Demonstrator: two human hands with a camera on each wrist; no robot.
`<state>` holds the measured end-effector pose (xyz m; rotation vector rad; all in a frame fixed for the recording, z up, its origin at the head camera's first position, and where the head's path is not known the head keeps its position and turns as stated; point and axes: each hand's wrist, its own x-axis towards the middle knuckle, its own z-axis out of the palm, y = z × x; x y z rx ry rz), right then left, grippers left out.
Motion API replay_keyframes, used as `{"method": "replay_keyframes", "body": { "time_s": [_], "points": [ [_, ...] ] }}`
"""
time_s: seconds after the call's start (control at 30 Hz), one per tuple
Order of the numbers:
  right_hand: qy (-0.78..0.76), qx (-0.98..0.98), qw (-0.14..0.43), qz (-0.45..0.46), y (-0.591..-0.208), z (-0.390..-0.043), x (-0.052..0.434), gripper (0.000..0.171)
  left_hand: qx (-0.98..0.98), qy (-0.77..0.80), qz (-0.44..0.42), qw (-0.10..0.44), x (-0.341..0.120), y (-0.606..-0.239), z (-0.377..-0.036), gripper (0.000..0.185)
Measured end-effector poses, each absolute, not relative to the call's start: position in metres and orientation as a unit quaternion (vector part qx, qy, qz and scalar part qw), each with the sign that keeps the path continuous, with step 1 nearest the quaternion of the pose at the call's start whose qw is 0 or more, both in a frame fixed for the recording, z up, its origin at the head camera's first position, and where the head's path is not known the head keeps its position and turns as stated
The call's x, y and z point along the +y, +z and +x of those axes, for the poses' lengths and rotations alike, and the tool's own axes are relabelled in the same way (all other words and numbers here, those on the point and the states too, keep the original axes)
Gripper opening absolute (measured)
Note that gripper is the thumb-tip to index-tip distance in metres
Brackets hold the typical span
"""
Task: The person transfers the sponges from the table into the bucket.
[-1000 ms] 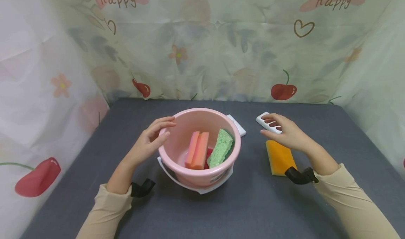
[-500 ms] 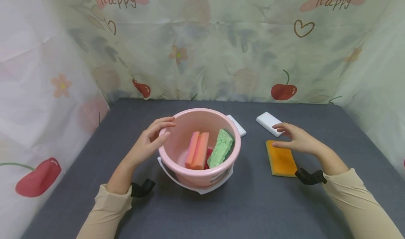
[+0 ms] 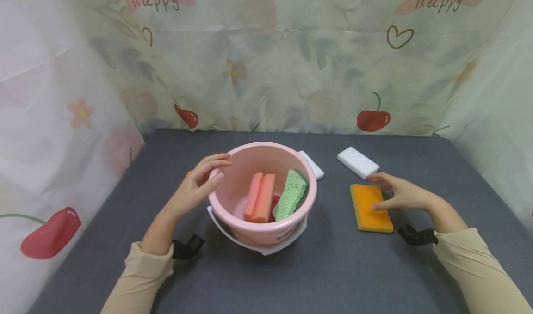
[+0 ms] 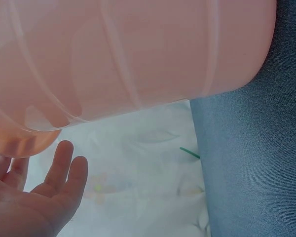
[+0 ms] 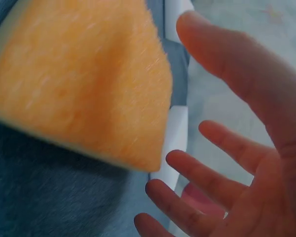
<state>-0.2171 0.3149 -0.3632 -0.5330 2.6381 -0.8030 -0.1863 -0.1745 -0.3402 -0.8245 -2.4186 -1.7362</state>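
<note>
Landmark: pink bucket (image 3: 262, 193), standing on the grey table (image 3: 333, 267).

1. Left hand (image 3: 195, 187): at the bucket's left wall, fingers straight and loosely together, tips at the rim; the wrist view shows the palm just beside the wall, so contact cannot be told.
2. Bucket contents: orange sponge (image 3: 260, 197) upright at centre; green sponge (image 3: 290, 194) leaning against the right wall; a red item between them, mostly hidden.
3. Yellow sponge (image 3: 370, 207): flat on the table, right of the bucket, well apart from it.
4. Right hand (image 3: 401, 196): at the yellow sponge's right edge, fingers spread and relaxed, thumb tip on the sponge's top, gripping nothing.
5. White block (image 3: 357, 162): right of the bucket, just beyond the yellow sponge and the right hand's fingertips.
6. Second white block (image 3: 313, 165): touching or just behind the bucket's far right rim, partly hidden.
</note>
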Motion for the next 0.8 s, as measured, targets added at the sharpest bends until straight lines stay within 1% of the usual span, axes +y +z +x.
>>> {"method": "replay_keyframes", "body": {
  "time_s": [0.23, 0.5, 0.67, 0.8],
  "points": [
    [-0.308, 0.912, 0.183, -0.202, -0.372, -0.212, 0.324, 0.089, -0.785, -0.560, -0.263, 0.023, -0.175, -0.340, -0.186, 0.034],
    [-0.302, 0.904, 0.180, -0.244, -0.382, -0.206, 0.324, 0.105, -0.787, -0.559, -0.259, 0.021, -0.175, -0.340, -0.186, 0.034],
    [-0.290, 0.906, 0.183, -0.249, -0.383, -0.203, 0.323, 0.109, -0.786, -0.560, -0.261, 0.021, -0.175, -0.340, -0.186, 0.034],
    [-0.278, 0.910, 0.177, -0.250, -0.384, -0.203, 0.323, 0.109, -0.788, -0.558, -0.259, 0.022, -0.175, -0.340, -0.186, 0.034]
  ]
}}
